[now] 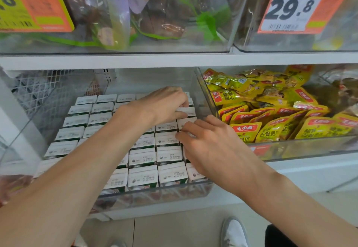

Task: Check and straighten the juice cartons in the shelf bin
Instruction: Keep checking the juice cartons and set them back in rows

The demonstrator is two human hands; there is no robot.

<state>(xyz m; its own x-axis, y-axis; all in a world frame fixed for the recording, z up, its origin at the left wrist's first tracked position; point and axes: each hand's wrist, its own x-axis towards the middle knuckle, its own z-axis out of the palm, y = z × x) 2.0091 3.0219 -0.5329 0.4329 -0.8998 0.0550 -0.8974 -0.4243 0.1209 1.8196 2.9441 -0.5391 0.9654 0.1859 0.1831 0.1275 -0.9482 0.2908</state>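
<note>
**Both hands at the right-hand column of cartons**

My left hand (164, 105) reaches in from 7 o'clock. Its fingers are curled over the top of a far-right carton (189, 111), with the thumb against that carton's near edge, so it grips that one. My right hand (211, 146) comes in from 5 o'clock. Its fingers are bent and narrow, and the tips touch the neighbouring carton (188, 121), just toward 6 o'clock from the gripped one. I cannot tell whether they pinch it or only rest there.

The juice cartons (143, 157) stand upright and packed side by side in the clear bin (155, 192) on the lower shelf, at the centre of my view. Their folded white tops face up. The long side of each top runs from 9 to 3 o'clock, and the printed date codes read from my side. The columns run from 6 toward 12 o'clock and fan slightly leftward at the back.

At 3 o'clock a second clear bin holds yellow snack pouches (271, 115). At 9 o'clock there is wire mesh (48, 91). Above the white shelf (116, 60), bagged goods (155, 14) sit at 12 o'clock and an orange price tag (294, 4) at 1 o'clock. A white shoe (234, 233) shows at 5 o'clock.
</note>
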